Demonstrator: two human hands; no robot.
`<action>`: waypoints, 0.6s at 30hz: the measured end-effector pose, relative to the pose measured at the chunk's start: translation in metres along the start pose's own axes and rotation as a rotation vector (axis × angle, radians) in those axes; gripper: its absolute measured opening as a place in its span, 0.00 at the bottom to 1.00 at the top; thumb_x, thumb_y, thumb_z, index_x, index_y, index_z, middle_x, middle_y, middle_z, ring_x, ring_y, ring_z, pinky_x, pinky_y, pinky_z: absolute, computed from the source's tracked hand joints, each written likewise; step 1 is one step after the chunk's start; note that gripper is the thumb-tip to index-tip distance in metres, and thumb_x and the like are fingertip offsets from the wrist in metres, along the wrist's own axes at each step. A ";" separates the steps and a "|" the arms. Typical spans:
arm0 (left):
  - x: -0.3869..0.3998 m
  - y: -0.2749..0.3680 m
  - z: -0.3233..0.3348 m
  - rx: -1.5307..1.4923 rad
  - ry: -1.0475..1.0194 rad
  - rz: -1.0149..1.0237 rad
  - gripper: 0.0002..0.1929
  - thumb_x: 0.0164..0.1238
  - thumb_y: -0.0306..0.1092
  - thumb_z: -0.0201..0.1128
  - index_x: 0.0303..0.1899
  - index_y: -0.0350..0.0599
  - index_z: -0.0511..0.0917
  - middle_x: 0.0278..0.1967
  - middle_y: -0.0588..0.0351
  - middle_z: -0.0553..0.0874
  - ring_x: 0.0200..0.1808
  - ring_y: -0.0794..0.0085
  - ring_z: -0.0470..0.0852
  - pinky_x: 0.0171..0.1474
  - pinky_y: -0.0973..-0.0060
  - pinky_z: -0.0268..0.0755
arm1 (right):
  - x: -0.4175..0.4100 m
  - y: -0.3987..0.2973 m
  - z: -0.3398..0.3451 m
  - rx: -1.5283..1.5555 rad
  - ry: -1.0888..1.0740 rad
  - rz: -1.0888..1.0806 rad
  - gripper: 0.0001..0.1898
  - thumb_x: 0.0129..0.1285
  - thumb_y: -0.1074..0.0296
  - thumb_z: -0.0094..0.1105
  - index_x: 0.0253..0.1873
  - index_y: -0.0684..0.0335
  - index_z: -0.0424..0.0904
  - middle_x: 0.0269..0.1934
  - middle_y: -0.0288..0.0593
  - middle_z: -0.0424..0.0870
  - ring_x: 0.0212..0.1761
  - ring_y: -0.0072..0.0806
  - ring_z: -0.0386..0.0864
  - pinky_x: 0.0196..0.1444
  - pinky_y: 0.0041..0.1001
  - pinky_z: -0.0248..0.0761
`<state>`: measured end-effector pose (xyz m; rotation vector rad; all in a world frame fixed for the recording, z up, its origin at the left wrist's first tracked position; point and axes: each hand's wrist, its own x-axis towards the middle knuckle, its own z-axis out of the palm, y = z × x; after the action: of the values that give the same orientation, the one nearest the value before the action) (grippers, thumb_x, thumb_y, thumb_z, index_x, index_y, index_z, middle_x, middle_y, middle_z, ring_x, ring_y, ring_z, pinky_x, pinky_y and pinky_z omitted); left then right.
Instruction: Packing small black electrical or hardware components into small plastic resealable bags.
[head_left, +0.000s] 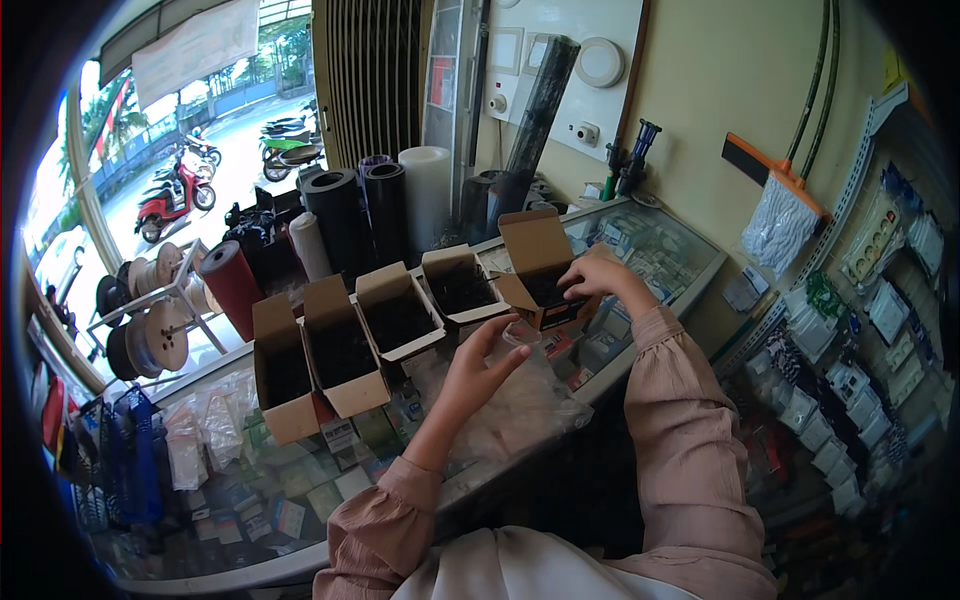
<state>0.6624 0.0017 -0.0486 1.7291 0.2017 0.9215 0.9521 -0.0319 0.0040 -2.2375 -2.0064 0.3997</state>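
My left hand (484, 364) holds a small clear plastic bag (521, 331) between thumb and fingers, its mouth spread in a loop, above the glass counter. With its fingers bent, my right hand (596, 277) reaches into the rightmost open cardboard box (536, 240), which holds small dark pieces; whether the fingertips grip any is hidden. To its left stand several more open boxes with dark contents, among them a white-rimmed box (465, 281), another box (397, 311) and two brown ones (345, 345). A pile of clear plastic bags (510, 405) lies below my hands.
The glass display counter (465, 487) holds packaged goods. Behind the boxes stand dark plastic rolls (337, 217), a white roll (425, 187) and a red roll (229, 281). Clear zip bags (187, 442) lie at the left. Packaged electrical goods hang on the right wall.
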 end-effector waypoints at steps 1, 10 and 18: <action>0.000 0.001 -0.001 0.020 -0.030 0.002 0.24 0.57 0.39 0.64 0.54 0.41 0.71 0.41 0.54 0.79 0.42 0.74 0.74 0.48 0.76 0.66 | 0.000 -0.001 -0.002 -0.024 -0.027 0.022 0.19 0.51 0.61 0.64 0.49 0.58 0.79 0.42 0.46 0.82 0.45 0.37 0.78 0.46 0.30 0.70; -0.011 0.002 -0.014 -0.191 0.001 -0.030 0.23 0.59 0.35 0.63 0.55 0.39 0.69 0.44 0.56 0.79 0.48 0.77 0.75 0.52 0.78 0.65 | 0.006 -0.003 0.000 -0.234 0.040 -0.099 0.19 0.45 0.65 0.69 0.45 0.59 0.80 0.38 0.46 0.83 0.40 0.37 0.81 0.43 0.28 0.72; -0.016 0.007 -0.024 -0.156 0.024 -0.024 0.23 0.59 0.36 0.63 0.54 0.40 0.69 0.45 0.55 0.79 0.48 0.75 0.75 0.53 0.76 0.64 | 0.008 -0.011 -0.001 -0.185 0.035 -0.069 0.18 0.46 0.65 0.68 0.44 0.62 0.80 0.37 0.47 0.82 0.39 0.38 0.80 0.41 0.28 0.71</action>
<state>0.6341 0.0081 -0.0483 1.5691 0.1614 0.9166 0.9424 -0.0226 0.0064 -2.2517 -2.1768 0.1728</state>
